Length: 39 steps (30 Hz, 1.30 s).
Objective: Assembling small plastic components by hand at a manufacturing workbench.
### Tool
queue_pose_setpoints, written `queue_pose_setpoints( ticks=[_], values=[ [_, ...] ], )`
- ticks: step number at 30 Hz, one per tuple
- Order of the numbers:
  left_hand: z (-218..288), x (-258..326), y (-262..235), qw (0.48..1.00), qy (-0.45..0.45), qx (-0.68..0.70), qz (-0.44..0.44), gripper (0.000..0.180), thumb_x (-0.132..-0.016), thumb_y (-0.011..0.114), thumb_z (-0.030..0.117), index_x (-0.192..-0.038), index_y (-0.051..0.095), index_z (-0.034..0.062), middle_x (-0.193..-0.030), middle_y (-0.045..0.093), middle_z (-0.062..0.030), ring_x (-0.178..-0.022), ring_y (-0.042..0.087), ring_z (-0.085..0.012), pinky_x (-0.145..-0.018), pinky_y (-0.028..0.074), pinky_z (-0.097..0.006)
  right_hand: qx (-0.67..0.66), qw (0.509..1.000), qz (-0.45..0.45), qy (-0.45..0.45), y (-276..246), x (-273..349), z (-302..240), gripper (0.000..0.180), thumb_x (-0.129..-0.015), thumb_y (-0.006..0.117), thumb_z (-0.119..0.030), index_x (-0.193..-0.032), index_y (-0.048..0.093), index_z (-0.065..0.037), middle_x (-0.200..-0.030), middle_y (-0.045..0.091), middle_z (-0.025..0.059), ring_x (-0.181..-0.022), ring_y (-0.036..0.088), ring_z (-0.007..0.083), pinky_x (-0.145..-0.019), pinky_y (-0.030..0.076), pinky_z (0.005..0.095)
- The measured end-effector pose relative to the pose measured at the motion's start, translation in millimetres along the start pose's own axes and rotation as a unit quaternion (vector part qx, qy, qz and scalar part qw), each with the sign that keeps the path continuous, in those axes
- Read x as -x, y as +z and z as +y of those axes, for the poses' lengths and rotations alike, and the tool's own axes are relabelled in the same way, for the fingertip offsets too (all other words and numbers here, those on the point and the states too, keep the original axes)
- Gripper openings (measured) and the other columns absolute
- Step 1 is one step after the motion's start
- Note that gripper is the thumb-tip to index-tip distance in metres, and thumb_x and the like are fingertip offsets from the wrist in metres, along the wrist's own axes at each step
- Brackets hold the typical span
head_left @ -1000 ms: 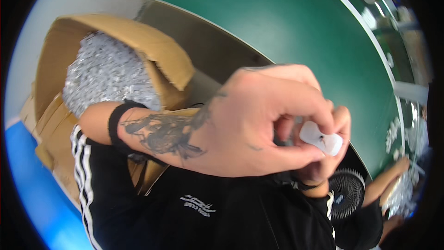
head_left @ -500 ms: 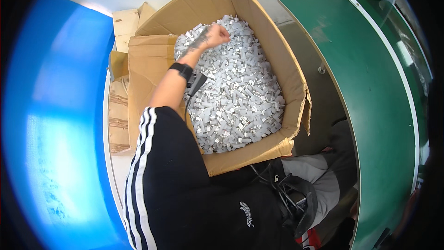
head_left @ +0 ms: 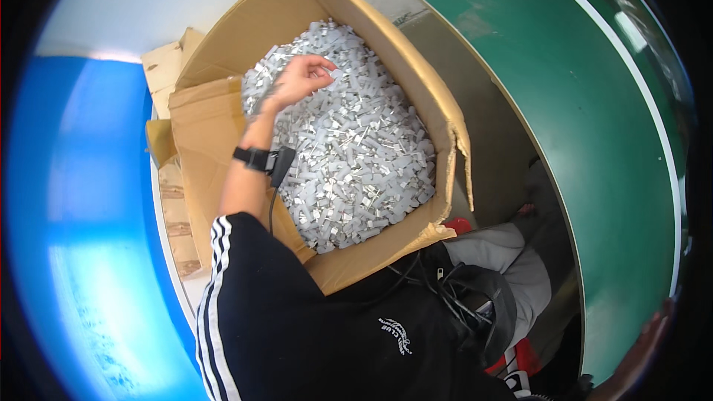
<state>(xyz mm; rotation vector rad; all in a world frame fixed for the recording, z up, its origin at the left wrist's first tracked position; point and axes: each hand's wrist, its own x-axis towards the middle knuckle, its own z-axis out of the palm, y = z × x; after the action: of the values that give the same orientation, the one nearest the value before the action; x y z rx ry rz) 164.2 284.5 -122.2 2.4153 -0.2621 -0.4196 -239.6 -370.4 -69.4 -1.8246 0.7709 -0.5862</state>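
Observation:
My left hand (head_left: pixel 304 78) is over the far part of an open cardboard box (head_left: pixel 438 115), its fingers bent and the thumb opposite them. A small pale piece (head_left: pixel 336 74) shows at the fingertips, pinched between them. Below lies a deep heap of small pieces (head_left: pixel 356 163), translucent white plastic with shiny metal ends, filling the box. A black strap with a small black device and a cable (head_left: pixel 272 212) is round my left wrist. A blurred, skin-coloured shape, seemingly my right hand (head_left: pixel 637 349), is by the green table's near end at lower right; its fingers cannot be made out.
A curved-looking green tabletop (head_left: pixel 587 111) runs along the right. Blue sheeting (head_left: pixel 89 215) covers the left side, with wooden boards (head_left: pixel 172 212) beside the box. Torn cardboard (head_left: pixel 464 171) hangs at the box's right corner. Black cables and a bag (head_left: pixel 475 304) rest at my lap.
My view has shifted, moving the box left in the picture. My left hand has lifted off the heap, and its fingers, tucked before, now show with a pale piece at their tips.

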Motion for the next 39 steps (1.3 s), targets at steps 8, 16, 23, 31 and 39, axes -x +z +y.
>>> queue_pose_setpoints(
  ticks=[8,16,23,31,39],
  values=[
    [235,76,95,0.818,0.191,0.432,-0.329,0.035,-0.081,0.066,-0.001,-0.114,0.056,-0.0032,-0.088,0.066,-0.0128,-0.074,0.064,-0.0139,-0.059,0.051,-0.022,0.043,0.913,-0.241,-0.326,183,86,-77,0.068,-0.069,0.082,-0.018,-0.127,0.051,0.001,-0.120,0.053,0.0222,-0.094,0.061,0.0264,-0.076,0.052,0.0337],
    [314,107,165,0.728,0.089,0.489,-0.471,0.023,-0.089,0.056,-0.003,-0.110,0.046,0.0008,-0.095,0.063,-0.0119,-0.066,0.061,-0.0090,-0.054,0.049,-0.019,0.062,0.818,-0.036,-0.571,168,88,-82,0.033,-0.064,0.073,0.002,-0.096,0.065,0.005,-0.093,0.062,0.0200,-0.065,0.064,0.0240,-0.055,0.055,0.0284],
    [320,111,200,0.817,0.353,0.337,-0.307,0.020,-0.077,0.071,-0.006,-0.096,0.067,-0.0006,-0.102,0.060,-0.0117,-0.074,0.059,-0.0070,-0.057,0.048,-0.017,-0.070,0.932,0.013,-0.356,160,110,-48,0.021,-0.076,0.064,0.010,-0.095,0.062,0.003,-0.085,0.065,0.0174,-0.071,0.064,0.0217,-0.061,0.053,0.0285],
    [331,119,202,0.844,0.379,0.293,-0.240,0.030,-0.068,0.080,-0.002,-0.097,0.070,0.0028,-0.100,0.059,-0.0091,-0.070,0.056,-0.0070,-0.058,0.049,-0.017,-0.310,0.931,-0.011,-0.192,161,116,-36,0.008,-0.082,0.064,0.002,-0.089,0.061,0.003,-0.084,0.065,0.0162,-0.073,0.062,0.0183,-0.065,0.049,0.0257],
    [324,113,205,0.809,0.475,0.281,-0.202,0.020,-0.068,0.080,-0.001,-0.086,0.072,0.0006,-0.094,0.062,-0.0083,-0.075,0.061,-0.0125,-0.057,0.047,-0.021,-0.338,0.927,0.001,-0.161,173,123,-34,0.010,-0.079,0.066,0.004,-0.087,0.060,0.002,-0.083,0.065,0.0160,-0.071,0.061,0.0173,-0.064,0.048,0.0247]
  ],
)
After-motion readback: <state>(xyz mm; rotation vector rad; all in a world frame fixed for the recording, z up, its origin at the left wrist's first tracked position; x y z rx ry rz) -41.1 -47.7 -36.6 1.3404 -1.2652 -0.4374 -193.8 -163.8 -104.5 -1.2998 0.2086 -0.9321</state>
